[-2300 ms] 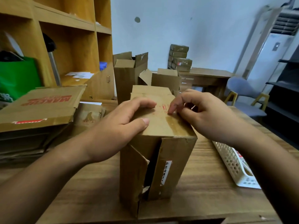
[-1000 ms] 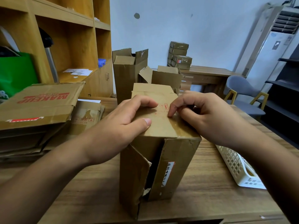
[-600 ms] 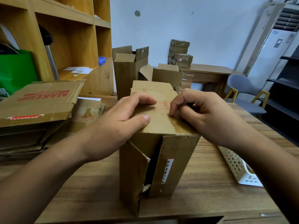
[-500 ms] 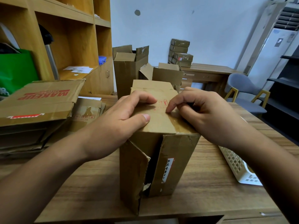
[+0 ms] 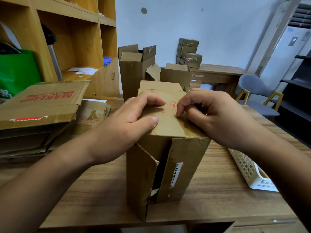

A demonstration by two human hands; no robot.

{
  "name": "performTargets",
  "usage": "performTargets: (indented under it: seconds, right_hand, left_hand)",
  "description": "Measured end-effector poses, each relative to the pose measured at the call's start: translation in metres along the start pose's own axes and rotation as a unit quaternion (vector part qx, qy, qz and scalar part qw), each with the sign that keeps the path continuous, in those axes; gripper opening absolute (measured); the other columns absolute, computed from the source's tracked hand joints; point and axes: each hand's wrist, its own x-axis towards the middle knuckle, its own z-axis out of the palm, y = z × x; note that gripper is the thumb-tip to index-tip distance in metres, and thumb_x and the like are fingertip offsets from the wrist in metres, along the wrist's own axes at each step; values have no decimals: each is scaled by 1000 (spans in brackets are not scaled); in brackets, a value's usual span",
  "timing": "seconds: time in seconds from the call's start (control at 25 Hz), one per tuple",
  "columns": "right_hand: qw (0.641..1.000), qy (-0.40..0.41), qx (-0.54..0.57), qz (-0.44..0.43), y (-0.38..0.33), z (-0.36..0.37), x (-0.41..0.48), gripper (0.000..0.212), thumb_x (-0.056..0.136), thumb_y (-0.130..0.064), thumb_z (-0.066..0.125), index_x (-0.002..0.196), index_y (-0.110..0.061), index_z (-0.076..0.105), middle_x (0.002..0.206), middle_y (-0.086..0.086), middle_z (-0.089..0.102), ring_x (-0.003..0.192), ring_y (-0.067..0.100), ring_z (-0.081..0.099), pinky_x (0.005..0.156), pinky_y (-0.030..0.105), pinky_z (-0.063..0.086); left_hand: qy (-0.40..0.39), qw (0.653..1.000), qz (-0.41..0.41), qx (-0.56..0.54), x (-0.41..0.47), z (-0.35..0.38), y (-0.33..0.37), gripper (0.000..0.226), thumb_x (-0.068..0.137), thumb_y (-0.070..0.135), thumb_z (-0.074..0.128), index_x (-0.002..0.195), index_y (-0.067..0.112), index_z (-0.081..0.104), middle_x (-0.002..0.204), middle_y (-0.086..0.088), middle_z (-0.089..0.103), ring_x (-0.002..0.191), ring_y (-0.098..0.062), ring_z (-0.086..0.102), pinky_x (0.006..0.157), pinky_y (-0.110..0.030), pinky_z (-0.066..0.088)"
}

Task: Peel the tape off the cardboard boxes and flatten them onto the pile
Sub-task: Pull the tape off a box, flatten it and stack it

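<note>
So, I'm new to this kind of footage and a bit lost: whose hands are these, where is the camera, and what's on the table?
No machine here: a person works bare-handed, and the single camera sits on their head, looking forward and down. On the wooden table stands a cardboard box, with a pile of flattened boxes to the left and a white basket to the right. The left hand holds the box by its top. The right hand, fingers curled, seems to pick at the tape there; whether it has a grip on it is hidden.
</note>
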Motion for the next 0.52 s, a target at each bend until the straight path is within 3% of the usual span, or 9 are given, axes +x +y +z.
performTargets:
  seconds: [0.24, 0.52]
  right_hand:
    - [1000, 6, 6, -2, 0, 3, 0, 26, 94, -16, 54, 90, -32, 75, 82, -21, 63, 74, 3, 57, 62, 11, 40]
    - [1000, -11, -14, -1, 0, -1, 4, 24, 92, -14, 56, 83, -29, 72, 75, -18, 65, 69, 0, 57, 59, 11, 39]
  left_hand:
    - [0, 1000, -9, -9, 0, -1, -2, 41, 86, 53, 43, 126, 55, 46, 124, 36, 44, 112, 21, 40, 97, -23, 37]
    - [-2, 1000, 0, -10, 1, 1, 0, 43, 86, 52, 44, 129, 50, 47, 130, 26, 46, 119, 14, 42, 102, -25, 37]
